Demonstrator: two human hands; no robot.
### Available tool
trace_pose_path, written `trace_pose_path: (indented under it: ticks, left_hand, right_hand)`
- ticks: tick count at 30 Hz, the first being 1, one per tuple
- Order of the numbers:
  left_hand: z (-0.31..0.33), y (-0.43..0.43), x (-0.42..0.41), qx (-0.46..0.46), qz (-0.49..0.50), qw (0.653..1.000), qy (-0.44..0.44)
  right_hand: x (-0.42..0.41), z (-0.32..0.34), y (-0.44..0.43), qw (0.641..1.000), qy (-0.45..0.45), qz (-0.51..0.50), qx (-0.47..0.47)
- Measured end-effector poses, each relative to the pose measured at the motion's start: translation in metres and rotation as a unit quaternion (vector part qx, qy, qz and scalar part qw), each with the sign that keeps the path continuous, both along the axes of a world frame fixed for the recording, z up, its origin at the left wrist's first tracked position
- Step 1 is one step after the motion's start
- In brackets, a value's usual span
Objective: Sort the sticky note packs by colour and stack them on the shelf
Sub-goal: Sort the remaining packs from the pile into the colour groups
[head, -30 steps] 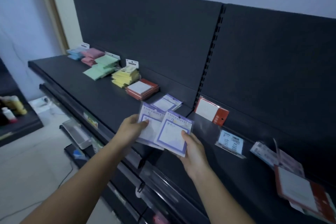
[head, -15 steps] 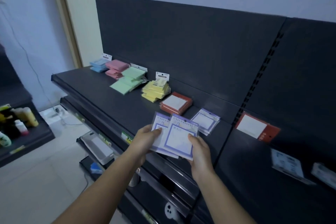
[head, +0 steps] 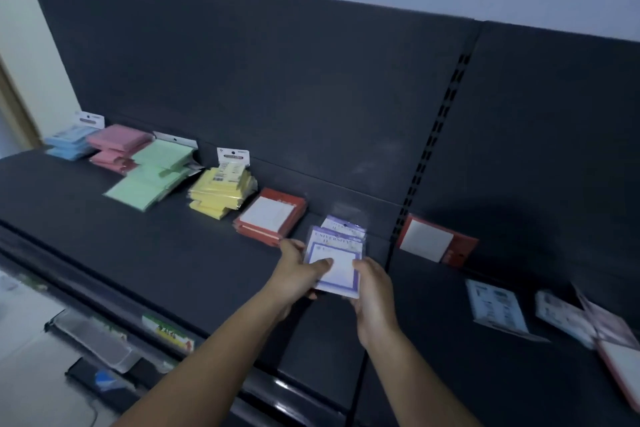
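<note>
- A person holds purple-bordered sticky note packs (head: 341, 253) between both hands, low over the dark shelf (head: 138, 246), at the right end of a row of colour stacks.
- The left hand (head: 294, 279) grips the packs' left edge, its thumb pressed flat on the white face; the right hand (head: 374, 295) clasps the near right corner from below and the side.
- The packs' long axis runs away from the person, the printed header end pointing at the back panel (head: 277, 80), the face turned up.
- Just beyond the header end lies another purple pack (head: 346, 224) on the shelf; whether the two touch cannot be told.
- To its left stand the red stack (head: 273, 215), yellow stack (head: 221, 191), green stack (head: 156, 173), pink stack (head: 116, 146) and blue stack (head: 69, 146), in that order along the panel.
- To the right a lone red pack (head: 436, 241) leans on the panel, with loose packs (head: 495, 305) scattered farther along.
</note>
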State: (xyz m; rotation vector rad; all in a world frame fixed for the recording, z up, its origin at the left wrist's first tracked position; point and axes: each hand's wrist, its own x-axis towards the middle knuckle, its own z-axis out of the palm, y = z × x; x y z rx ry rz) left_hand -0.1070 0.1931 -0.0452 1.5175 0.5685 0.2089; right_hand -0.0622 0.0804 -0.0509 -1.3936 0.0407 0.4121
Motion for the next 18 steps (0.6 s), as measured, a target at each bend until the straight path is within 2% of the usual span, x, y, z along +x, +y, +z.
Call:
trace_pose_path:
  ticks: [3, 7, 9, 12, 14, 16, 18]
  left_hand:
    - [0.001, 0.005, 0.030, 0.056, 0.034, 0.997, -0.045]
    - [-0.005, 0.014, 0.056, 0.152, 0.016, 0.986, -0.071]
    - [-0.013, 0.022, 0.067, 0.263, 0.010, 0.963, -0.053]
    - [-0.028, 0.031, 0.079, 0.419, 0.007, 0.908, 0.018]
    - [-0.035, 0.034, 0.082, 0.439, -0.001, 0.898, 0.013]
    - [-0.038, 0.033, 0.081, 0.407, -0.009, 0.913, -0.034]
    - [-0.036, 0.032, 0.079, 0.369, 0.005, 0.925, -0.086]
  right_hand:
    - [0.025, 0.002, 0.005, 0.998, -0.054, -0.010, -0.007]
    - [0.045, -0.007, 0.015, 0.989, -0.136, -0.001, -0.053]
    - [0.052, -0.014, 0.019, 0.978, -0.174, 0.016, -0.112]
    - [0.059, -0.023, 0.024, 0.953, -0.224, 0.050, -0.199]
    - [0.060, -0.029, 0.028, 0.919, -0.275, 0.067, -0.274]
    - [0.059, -0.034, 0.032, 0.887, -0.318, 0.073, -0.327]
    - [0.060, -0.037, 0.035, 0.875, -0.328, 0.070, -0.348]
